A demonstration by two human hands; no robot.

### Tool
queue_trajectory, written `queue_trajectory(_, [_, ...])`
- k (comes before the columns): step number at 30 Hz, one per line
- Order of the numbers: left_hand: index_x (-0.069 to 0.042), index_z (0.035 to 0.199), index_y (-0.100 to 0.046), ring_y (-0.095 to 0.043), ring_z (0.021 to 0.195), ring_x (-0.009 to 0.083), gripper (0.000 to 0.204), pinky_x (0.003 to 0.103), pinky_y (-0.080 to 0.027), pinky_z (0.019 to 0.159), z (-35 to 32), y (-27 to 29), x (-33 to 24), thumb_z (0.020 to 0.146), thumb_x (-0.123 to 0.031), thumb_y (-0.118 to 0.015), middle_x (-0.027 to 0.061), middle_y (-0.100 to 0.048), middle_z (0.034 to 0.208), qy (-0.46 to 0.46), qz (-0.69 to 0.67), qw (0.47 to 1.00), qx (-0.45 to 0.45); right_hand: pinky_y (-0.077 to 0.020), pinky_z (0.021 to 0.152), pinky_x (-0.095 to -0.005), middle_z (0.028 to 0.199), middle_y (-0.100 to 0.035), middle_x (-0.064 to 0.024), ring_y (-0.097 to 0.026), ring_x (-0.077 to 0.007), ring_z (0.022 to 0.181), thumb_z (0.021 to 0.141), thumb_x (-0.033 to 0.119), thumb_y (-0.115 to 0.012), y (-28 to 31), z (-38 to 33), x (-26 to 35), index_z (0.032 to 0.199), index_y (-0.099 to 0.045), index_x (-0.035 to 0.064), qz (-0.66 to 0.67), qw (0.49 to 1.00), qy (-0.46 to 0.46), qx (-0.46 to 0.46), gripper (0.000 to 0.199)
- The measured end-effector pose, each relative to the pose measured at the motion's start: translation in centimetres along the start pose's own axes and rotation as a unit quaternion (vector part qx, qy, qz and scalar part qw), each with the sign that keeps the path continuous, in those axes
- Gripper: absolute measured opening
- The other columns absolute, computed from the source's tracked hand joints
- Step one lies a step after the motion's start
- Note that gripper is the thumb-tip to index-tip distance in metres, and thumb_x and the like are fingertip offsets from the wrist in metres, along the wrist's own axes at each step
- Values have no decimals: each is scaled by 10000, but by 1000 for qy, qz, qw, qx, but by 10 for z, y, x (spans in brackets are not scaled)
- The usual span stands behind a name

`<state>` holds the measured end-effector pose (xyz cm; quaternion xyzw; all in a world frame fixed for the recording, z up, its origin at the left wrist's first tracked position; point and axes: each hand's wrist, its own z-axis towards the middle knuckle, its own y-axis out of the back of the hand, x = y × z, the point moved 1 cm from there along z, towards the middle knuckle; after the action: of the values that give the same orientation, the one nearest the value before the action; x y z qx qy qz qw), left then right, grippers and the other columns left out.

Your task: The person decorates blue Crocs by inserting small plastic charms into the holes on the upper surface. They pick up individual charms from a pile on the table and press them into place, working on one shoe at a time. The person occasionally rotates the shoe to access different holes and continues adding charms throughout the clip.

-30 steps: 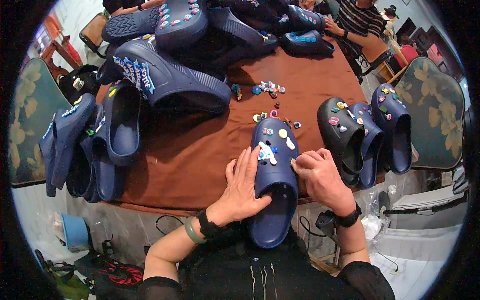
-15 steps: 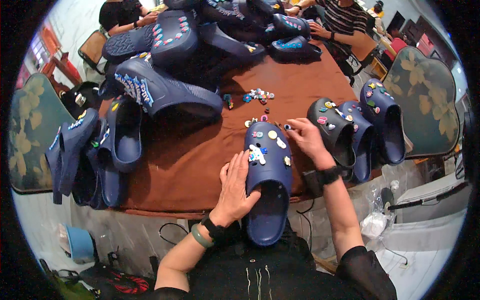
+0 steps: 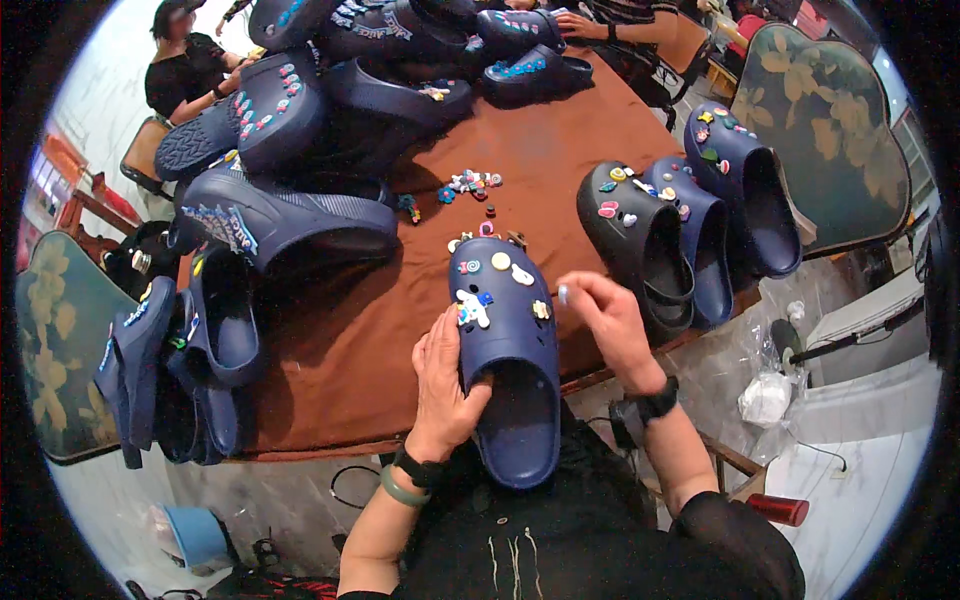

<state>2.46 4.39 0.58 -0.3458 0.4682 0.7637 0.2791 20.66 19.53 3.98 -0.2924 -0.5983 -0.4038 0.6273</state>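
My left hand (image 3: 440, 385) grips a navy clog (image 3: 508, 345) by its left side, thumb hooked inside the foot opening and fingers along the outer wall. The toe points away from me, and the heel hangs over my lap. Several shoe charms sit in its upper, among them a white character charm (image 3: 474, 310), a yellow round one (image 3: 500, 262) and a pale one (image 3: 541, 310) on the right side. Just right of the clog, my right hand (image 3: 612, 322) pinches a small whitish-blue charm (image 3: 563, 294), apart from the shoe. Its exact shape is too small to tell.
Loose charms (image 3: 470, 186) lie on the brown tablecloth (image 3: 350, 330) beyond the toe. Decorated clogs stand to the right, including a black one (image 3: 635, 240). More navy clogs (image 3: 225, 320) stand left and pile up (image 3: 290, 215) at the back. Another person (image 3: 185, 75) sits across the table.
My right hand has drawn back from beyond the clog's toe area to beside its right side, still pinching the small charm. My left hand keeps its hold. The whole view has shifted and tilted.
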Motion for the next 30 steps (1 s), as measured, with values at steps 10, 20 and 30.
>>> queue_trajectory(10, [-3, 1478, -274, -347, 1358, 354, 860, 461, -194, 1116, 1, 1, 0, 714, -188, -623, 210, -378, 1467, 7, -18, 1000, 0, -472, 773, -212, 914, -644, 8, -575, -65, 847, 921, 96, -655, -23, -34, 6, 1007, -666, 4, 123, 988, -87, 39, 127])
queue_trajectory(20, [5, 1479, -262, -345, 1365, 358, 898, 475, -188, 1116, -1, 2, -1, 690, -208, -634, 227, -368, 1464, 2, 20, 1000, -1, -467, 760, -319, 868, -625, -61, -580, -217, 832, 825, 49, -708, -24, -46, 8, 984, -692, 48, -213, 958, 187, -38, 160])
queue_trajectory(30, [47, 1464, -234, -337, 1368, 359, 934, 490, -180, 1116, -2, -1, 2, 692, -253, -665, 250, -365, 1452, -9, 39, 999, -8, -383, 875, -415, 955, -608, -56, -550, -259, 975, 809, 145, -689, -21, -45, 47, 1049, -679, 29, -450, 841, 280, 113, 266])
